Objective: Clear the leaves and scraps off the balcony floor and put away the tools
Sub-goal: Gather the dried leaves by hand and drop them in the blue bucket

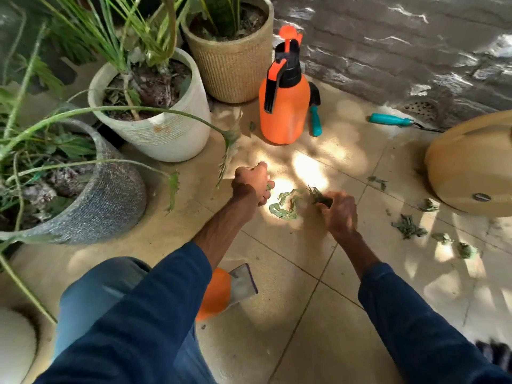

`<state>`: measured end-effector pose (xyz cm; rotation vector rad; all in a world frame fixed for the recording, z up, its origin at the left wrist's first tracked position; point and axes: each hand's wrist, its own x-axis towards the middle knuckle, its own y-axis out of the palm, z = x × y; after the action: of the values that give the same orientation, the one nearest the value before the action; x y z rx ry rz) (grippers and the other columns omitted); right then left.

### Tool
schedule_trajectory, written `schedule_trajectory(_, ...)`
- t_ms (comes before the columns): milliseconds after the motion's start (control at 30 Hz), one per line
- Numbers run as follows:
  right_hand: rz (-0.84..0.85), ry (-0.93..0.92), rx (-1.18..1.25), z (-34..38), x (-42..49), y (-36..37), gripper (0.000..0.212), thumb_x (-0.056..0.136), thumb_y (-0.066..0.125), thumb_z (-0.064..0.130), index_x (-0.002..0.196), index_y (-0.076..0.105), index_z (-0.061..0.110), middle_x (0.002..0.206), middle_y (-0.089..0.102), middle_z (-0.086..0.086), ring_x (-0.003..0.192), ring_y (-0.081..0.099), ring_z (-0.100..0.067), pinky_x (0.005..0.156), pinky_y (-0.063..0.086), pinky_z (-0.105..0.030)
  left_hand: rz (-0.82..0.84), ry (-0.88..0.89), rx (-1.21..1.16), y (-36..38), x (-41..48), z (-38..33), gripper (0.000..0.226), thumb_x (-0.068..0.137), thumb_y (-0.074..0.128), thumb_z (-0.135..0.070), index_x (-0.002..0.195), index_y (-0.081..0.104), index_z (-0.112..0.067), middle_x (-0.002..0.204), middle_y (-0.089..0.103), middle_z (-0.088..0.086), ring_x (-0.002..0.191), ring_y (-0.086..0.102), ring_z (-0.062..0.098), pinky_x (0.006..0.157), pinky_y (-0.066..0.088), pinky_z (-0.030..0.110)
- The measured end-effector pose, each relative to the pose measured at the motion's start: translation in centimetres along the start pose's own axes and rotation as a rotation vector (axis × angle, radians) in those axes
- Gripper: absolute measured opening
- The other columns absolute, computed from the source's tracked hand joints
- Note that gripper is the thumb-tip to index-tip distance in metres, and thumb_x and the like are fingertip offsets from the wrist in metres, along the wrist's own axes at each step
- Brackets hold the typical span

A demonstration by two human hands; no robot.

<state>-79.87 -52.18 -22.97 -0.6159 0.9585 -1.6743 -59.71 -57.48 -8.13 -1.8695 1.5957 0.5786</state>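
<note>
Right hand (pixel 336 212) grips crumpled green leaves (pixel 320 196), seemingly wilted.

Both hands grab green leaves off the tiled floor: left hand (pixel 253 184), right hand (pixel 336 210), leaves (pixel 285 202) between them.

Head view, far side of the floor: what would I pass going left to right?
Grey pot → white pot → woven pot → orange sprayer → teal-handled trowel → second teal-handled tool → tan round object.
</note>
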Motion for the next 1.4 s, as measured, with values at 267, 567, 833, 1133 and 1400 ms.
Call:
schedule_trajectory(267, 0.032, 0.186, 0.451, 2.1, -2.0, -4.7, 0.013, 0.081, 0.082, 0.016, 0.093, 0.080, 0.012, 0.085, 0.077, -0.001, 0.065, 0.071, -0.009, 0.064, 0.059, -0.020, 0.059, 0.067, 0.088, 1.3, -1.9, 0.1, 0.033, 0.098, 0.054, -0.026, 0.068, 0.053, -0.013, 0.055, 0.057, 0.000, 0.039, 0.040, 0.012, 0.039, 0.025, 0.017)
schedule_trajectory(567, 0.157, 0.178, 0.967, 7.1, -3.8, -11.2, 0.024, 0.081, 0.078, 0.003, 0.105, 0.075, 0.004, 0.093, 0.078, -0.010, 0.085, 0.073, -0.021, 0.076, 0.061, -0.028, 0.124, -0.049, 0.064, 2.7, -1.9, 0.9, 0.030, 0.101, 0.051, -0.030, 0.082, 0.061, -0.009, 0.066, 0.064, 0.006, 0.040, 0.047, 0.011, 0.038, 0.032, 0.018)
schedule_trajectory(833, 0.164, 0.000, 0.584, 12.7, -4.7, -12.0, 0.009, 0.085, 0.079, 0.016, 0.088, 0.079, 0.024, 0.070, 0.076, 0.002, 0.069, 0.074, -0.023, 0.070, 0.062, -0.044, 0.196, -0.066, 0.078, 4.0, -2.7, 0.2, 0.039, 0.103, 0.042, -0.048, 0.120, 0.052, -0.014, 0.088, 0.060, 0.005, 0.071, 0.053, 0.012, 0.066, 0.046, 0.031)
schedule_trajectory(1133, 0.003, 0.109, 0.383, 14.8, -3.1, -11.6, 0.020, 0.071, 0.086, 0.025, 0.087, 0.074, 0.026, 0.074, 0.072, 0.010, 0.071, 0.070, -0.005, 0.072, 0.061, -0.034, 0.156, 0.075, -0.030, 4.0, -3.5, -0.6, 0.016, 0.096, 0.052, -0.024, 0.085, 0.058, -0.014, 0.061, 0.052, 0.007, 0.044, 0.043, 0.016, 0.044, 0.034, 0.021)
schedule_trajectory(1400, -0.083, 0.134, 0.495, 14.8, -3.7, -11.3, 0.027, 0.066, 0.094, 0.022, 0.081, 0.071, 0.018, 0.073, 0.072, 0.004, 0.064, 0.071, -0.010, 0.061, 0.062, -0.032, 0.197, 0.095, -0.036, 3.2, -2.6, -0.2, 0.029, 0.096, 0.042, -0.014, 0.110, 0.066, -0.012, 0.076, 0.063, 0.009, 0.033, 0.045, 0.005, 0.039, 0.039, 0.015)
